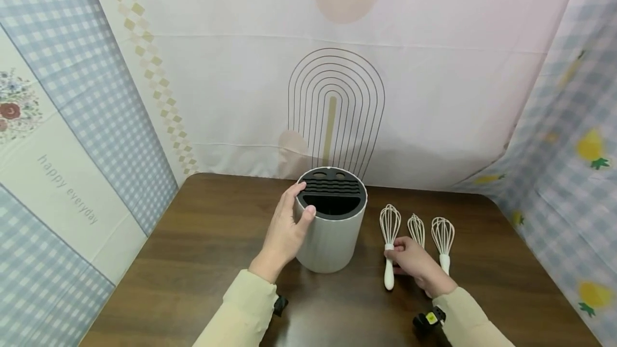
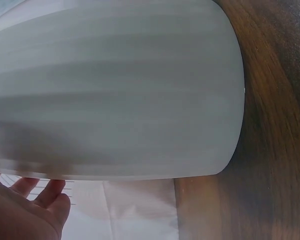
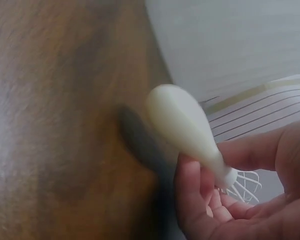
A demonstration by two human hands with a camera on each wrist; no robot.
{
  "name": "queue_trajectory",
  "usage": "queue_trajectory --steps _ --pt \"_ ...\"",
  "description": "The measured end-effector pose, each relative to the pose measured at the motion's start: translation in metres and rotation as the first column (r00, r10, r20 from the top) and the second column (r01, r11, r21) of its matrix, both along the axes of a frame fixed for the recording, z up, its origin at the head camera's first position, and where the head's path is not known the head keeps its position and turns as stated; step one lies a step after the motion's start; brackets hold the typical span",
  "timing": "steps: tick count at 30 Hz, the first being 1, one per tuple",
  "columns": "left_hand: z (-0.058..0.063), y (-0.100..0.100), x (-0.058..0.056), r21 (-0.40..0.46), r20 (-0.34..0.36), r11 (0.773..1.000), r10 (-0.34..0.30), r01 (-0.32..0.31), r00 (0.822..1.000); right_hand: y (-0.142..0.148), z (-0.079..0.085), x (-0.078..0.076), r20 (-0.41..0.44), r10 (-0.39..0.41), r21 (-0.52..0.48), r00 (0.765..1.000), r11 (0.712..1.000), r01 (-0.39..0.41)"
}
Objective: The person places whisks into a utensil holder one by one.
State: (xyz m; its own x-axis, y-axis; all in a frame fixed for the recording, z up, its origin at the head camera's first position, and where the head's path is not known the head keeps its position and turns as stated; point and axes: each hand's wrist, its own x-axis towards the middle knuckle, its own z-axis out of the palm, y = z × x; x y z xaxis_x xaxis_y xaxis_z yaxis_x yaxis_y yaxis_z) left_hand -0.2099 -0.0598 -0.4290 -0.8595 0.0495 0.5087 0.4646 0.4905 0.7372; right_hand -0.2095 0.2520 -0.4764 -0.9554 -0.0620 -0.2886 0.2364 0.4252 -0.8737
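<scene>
A pale grey, ribbed cylindrical utensil holder [image 1: 329,245] with a black slotted top [image 1: 332,189] stands upright on the table. My left hand [image 1: 284,229] rests against its left side, thumb and fingers spread at the rim; in the left wrist view its fingers [image 2: 52,192] touch the wall. To the right of the holder, my right hand [image 1: 414,262] pinches a white whisk [image 1: 389,269] where handle meets wires. That handle [image 3: 182,120] is raised off the table, with a dark shadow below. Two more whisks, a middle one [image 1: 416,229] partly hidden by my hand and a right one [image 1: 443,237], lie beside it.
The brown wooden table [image 1: 217,229] has rounded far corners. A pale patterned cloth [image 1: 231,95] hangs close behind it, and checked cloths hang at the left and right sides.
</scene>
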Motion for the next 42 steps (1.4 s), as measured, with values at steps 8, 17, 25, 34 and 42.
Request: queue_trajectory --steps 8,17,25,34,42 --pt "0.001 0.000 0.000 0.044 0.003 0.999 -0.002 0.002 1.000 -0.002 0.043 0.006 -0.129 0.011 -0.079 0.992 0.997 -0.021" --pt "0.001 0.000 -0.001 0.135 -0.021 0.990 -0.035 0.037 0.999 -0.014 0.081 0.011 -0.417 -0.020 -0.189 0.909 0.980 -0.064" --pt "0.003 -0.003 -0.001 0.115 -0.048 0.993 -0.034 0.040 0.998 -0.021 0.103 0.013 -0.561 -0.027 -0.213 0.828 0.970 -0.113" --pt "0.000 -0.001 -0.004 0.086 -0.087 0.996 -0.023 0.031 0.996 -0.031 0.119 0.007 -0.589 -0.116 -0.364 0.800 0.922 -0.134" --pt "-0.002 0.002 -0.007 0.086 -0.127 0.996 -0.013 0.024 0.992 -0.042 0.129 -0.001 -0.556 -0.264 -0.527 0.788 0.845 -0.088"
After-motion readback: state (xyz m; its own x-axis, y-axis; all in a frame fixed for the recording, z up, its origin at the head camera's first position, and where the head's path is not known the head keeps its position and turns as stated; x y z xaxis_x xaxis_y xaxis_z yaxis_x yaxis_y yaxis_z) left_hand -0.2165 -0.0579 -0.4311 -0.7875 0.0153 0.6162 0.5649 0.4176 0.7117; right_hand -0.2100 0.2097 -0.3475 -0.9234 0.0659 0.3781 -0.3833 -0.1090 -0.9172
